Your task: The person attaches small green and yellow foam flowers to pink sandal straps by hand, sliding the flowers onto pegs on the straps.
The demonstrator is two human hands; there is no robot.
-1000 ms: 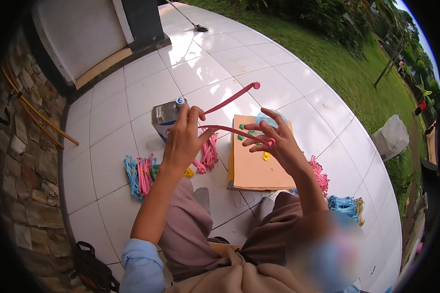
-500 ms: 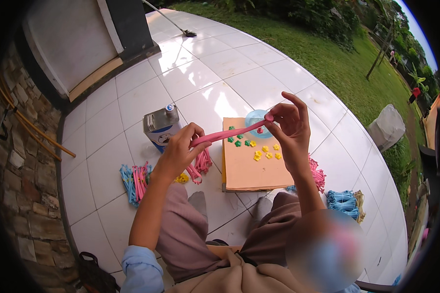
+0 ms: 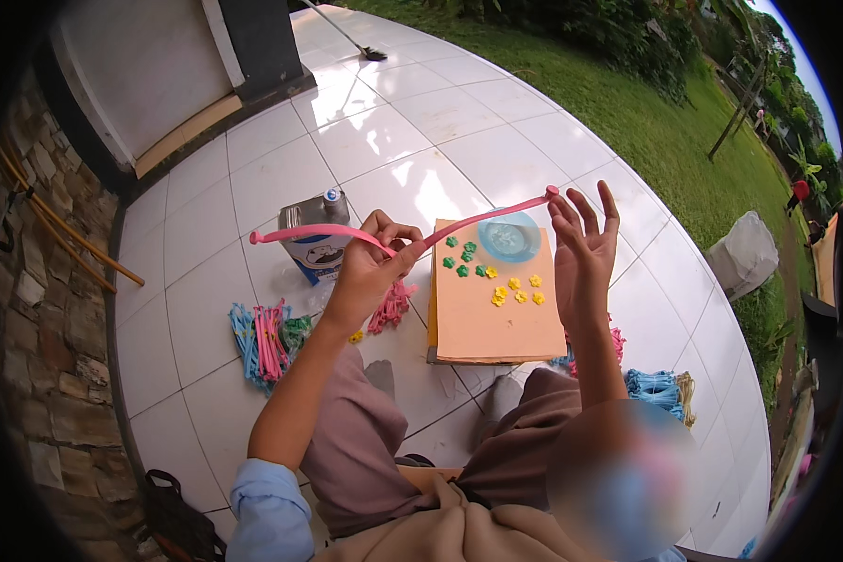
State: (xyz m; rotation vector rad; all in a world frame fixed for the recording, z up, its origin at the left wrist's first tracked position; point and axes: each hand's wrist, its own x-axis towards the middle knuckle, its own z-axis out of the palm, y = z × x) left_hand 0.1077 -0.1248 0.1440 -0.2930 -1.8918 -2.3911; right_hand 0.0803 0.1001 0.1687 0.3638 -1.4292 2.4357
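So, pinching a long bendy pink strip (image 3: 384, 236) with left hand (image 3: 370, 267), right hand (image 3: 581, 248) fingers splayed, its far tip touching them, above flat orange cardboard (image 3: 496, 323) dotted with tiny paper flowers (image 3: 496, 276).

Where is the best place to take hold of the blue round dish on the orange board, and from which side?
Probably by the rim of the blue dish, from above on its far side: it lies flat and shallow, and a pink strip crosses over it.

Left hand (image 3: 370, 262) pinches pink strip (image 3: 412, 234); right hand (image 3: 581, 248) open at strip's end, above orange board (image 3: 496, 323)
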